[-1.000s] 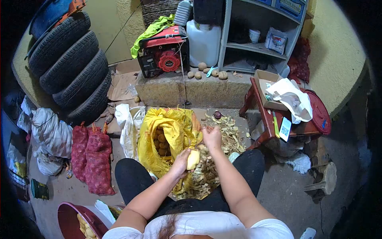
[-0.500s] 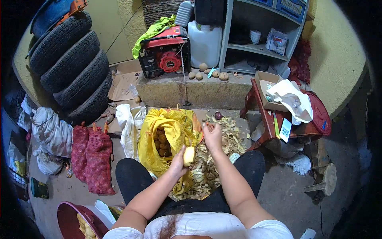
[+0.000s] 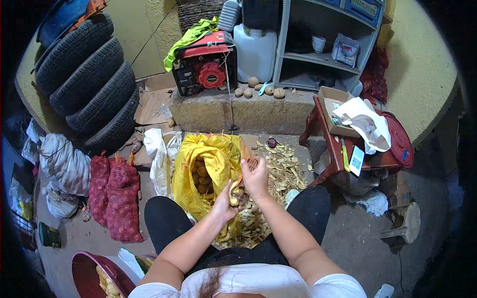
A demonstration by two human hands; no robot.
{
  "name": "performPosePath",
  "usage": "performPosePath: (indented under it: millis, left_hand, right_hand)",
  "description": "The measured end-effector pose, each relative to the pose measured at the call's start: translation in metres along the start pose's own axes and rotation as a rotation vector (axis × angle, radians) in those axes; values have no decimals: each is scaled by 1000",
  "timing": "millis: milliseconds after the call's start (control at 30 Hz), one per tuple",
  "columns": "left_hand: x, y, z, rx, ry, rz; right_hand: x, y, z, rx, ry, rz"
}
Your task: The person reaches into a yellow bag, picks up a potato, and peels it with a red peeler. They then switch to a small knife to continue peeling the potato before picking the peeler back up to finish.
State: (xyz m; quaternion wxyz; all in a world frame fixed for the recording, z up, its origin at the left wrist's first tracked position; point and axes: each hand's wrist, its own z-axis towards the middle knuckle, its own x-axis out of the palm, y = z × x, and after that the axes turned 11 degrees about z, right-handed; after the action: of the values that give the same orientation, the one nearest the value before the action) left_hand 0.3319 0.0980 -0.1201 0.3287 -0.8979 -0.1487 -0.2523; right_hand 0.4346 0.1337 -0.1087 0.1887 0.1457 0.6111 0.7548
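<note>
My left hand (image 3: 223, 207) is closed around a partly peeled, pale yellow potato (image 3: 234, 199) above my lap. In my right hand (image 3: 256, 182) is a peeler (image 3: 238, 185) with an orange-red handle, its head close against the potato; whether the blade touches cannot be made out. Just beyond my left hand stands an open yellow sack (image 3: 183, 166) with unpeeled potatoes (image 3: 201, 178) inside. Under and past my hands lies a heap of potato peels (image 3: 258, 226), spreading to the right. A small red onion (image 3: 272, 142) rests at the far edge of the peels.
At lower left, a maroon tub (image 3: 81, 265) holds peeled potatoes (image 3: 107, 285). Red mesh sacks (image 3: 123, 201) stand left, below stacked tires (image 3: 94, 74). A generator (image 3: 206, 67) sits on the ledge ahead. To the right, a wooden table (image 3: 325, 164) carries a box and a phone (image 3: 356, 162).
My right hand has moved left and down, bringing the peeler from beyond the potato to its surface. The left hand has tilted the potato slightly and stays in about the same place.
</note>
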Motion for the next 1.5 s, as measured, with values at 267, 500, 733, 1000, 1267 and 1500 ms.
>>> performPosePath:
  millis: [267,500,733,1000,1267,1500]
  left_hand:
    - [-13,1,4,-97,182,43]
    - [-18,0,5,-158,305,118]
    - [-15,-5,-1,-75,261,28]
    - [-26,-1,18,-54,106,51]
    - [-14,8,13,80,-38,182]
    - [-14,5,5,51,35,305]
  right_hand:
    - [-1,-4,9,68,-36,-84]
    - [-4,-41,23,186,1,-34]
    - [-29,-89,59,439,-134,-1]
    - [-11,-61,38,243,-91,84]
    - [6,-13,0,-3,7,-25]
    - [-16,-43,39,218,-172,-118]
